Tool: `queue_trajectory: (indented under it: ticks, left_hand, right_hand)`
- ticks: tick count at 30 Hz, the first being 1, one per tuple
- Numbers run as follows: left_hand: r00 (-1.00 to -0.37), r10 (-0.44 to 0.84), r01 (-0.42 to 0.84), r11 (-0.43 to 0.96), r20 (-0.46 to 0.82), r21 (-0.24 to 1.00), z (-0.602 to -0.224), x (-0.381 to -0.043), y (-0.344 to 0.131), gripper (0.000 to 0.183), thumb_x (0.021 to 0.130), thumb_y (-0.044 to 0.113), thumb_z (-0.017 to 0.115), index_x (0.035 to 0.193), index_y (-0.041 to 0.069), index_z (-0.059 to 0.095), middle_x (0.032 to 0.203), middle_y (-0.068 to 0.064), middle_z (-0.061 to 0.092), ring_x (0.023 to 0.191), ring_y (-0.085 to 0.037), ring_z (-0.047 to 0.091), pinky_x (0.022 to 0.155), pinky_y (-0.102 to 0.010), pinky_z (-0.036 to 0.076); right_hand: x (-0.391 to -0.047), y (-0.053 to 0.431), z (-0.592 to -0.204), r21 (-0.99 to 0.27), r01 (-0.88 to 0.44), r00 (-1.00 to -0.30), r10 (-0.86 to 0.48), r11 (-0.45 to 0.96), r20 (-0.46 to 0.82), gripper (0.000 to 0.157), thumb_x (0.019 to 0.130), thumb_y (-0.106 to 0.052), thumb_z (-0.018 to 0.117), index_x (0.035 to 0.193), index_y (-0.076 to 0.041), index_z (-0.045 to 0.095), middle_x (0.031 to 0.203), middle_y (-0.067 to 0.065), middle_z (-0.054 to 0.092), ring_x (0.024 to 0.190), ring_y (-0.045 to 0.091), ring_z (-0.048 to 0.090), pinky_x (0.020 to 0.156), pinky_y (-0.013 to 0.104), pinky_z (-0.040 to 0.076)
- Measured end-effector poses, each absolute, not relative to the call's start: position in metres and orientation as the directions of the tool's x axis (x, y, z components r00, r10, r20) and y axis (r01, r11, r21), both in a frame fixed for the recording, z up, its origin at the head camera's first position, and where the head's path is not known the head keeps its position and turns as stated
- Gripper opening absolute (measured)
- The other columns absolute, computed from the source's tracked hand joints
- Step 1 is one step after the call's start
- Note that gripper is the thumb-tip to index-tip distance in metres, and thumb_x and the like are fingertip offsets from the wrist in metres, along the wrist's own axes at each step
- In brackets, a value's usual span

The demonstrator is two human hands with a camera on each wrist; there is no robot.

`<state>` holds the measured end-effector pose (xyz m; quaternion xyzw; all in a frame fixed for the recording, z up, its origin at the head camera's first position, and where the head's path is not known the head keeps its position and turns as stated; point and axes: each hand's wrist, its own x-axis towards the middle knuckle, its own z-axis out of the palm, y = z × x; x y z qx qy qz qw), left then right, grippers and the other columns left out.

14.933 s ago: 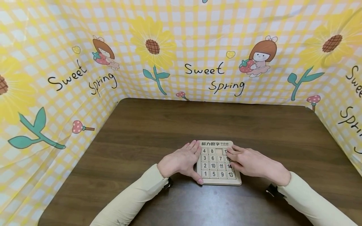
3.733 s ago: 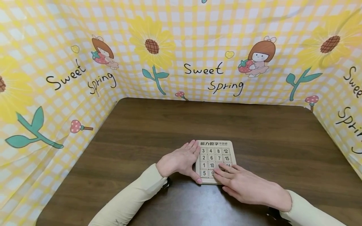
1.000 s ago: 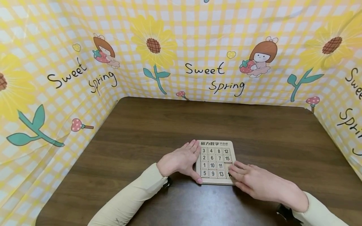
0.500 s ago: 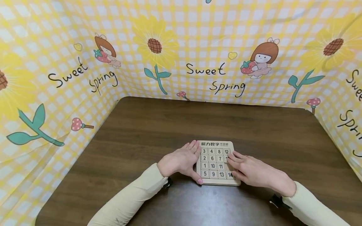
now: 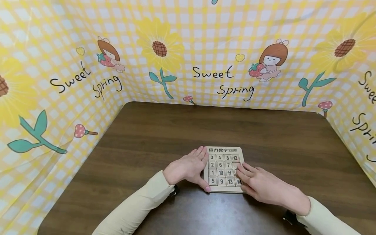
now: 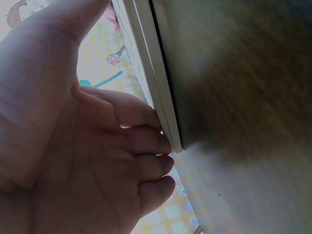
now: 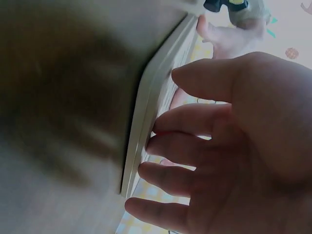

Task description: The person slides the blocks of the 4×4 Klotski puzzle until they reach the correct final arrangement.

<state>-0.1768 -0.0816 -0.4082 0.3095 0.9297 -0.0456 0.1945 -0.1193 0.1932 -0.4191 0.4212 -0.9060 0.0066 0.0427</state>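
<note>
Yellow-and-white checked cloth [image 5: 205, 42], printed with sunflowers and the words "Sweet Spring", encloses the far edge and both sides of the table [image 5: 147, 137], which has a dark wood-grain top. Two pale sleeves, a left sleeve [image 5: 133, 205] and a right sleeve [image 5: 326, 212], extend inward from the person's side. The wooden number board [image 5: 226, 189] lies flat on the table between the hands, toward the person. The left hand [image 5: 188, 168] is extended with the thumb spread: fingers along the board's left edge, thumb at its near left corner, gripping nothing. The right hand [image 5: 262, 182] is also extended, fingers slightly apart, grasping nothing; its fingertips cover most of one numbered tile [image 5: 235, 171] in the right column, so its full number cannot be read. Above that tile is a vacant slot, then tile 12 [image 5: 235, 158]; below it, tile 14 [image 5: 238, 182] is partly visible.
</note>
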Motion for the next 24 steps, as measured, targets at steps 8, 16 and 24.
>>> queue_trajectory:
  ticks: [8, 16, 24]
  left_hand:
    - [-0.729, 0.565, 0.599, 0.8, -0.387, 0.039, -0.408, -0.177, -0.082, 0.129, 0.068, 0.079, 0.067, 0.157, 0.003, 0.014, 0.166, -0.016, 0.004, 0.155, -0.026, 0.004, 0.127, -0.037, 0.01]
    - [-0.726, 0.572, 0.606, 0.795, -0.382, 0.04, -0.407, -0.177, -0.083, 0.128, 0.068, 0.079, 0.066, 0.157, 0.002, 0.015, 0.165, -0.016, 0.005, 0.155, -0.026, 0.005, 0.127, -0.037, 0.011]
    - [-0.719, 0.594, 0.623, 0.781, -0.362, 0.045, -0.409, -0.178, -0.084, 0.13, 0.068, 0.078, 0.068, 0.156, 0.0, 0.015, 0.165, -0.019, 0.007, 0.154, -0.028, 0.006, 0.127, -0.038, 0.012]
  right_hand:
    - [-0.109, 0.193, -0.417, 0.041, -0.756, -0.65, -0.757, 0.653, 0.072, 0.048, 0.092, -0.026, 0.065, 0.134, -0.003, 0.059, 0.139, 0.016, 0.059, 0.13, 0.035, 0.055, 0.092, 0.055, 0.053]
    - [-0.122, 0.195, -0.406, -0.015, -0.746, -0.665, -0.746, 0.665, 0.024, 0.047, 0.096, -0.027, 0.061, 0.136, -0.003, 0.057, 0.141, 0.016, 0.057, 0.131, 0.039, 0.053, 0.096, 0.057, 0.051]
    - [-0.144, 0.195, -0.406, -0.021, -0.76, -0.649, -0.758, 0.649, 0.062, 0.044, 0.095, -0.022, 0.062, 0.132, 0.001, 0.059, 0.138, 0.024, 0.057, 0.127, 0.044, 0.054, 0.096, 0.054, 0.052]
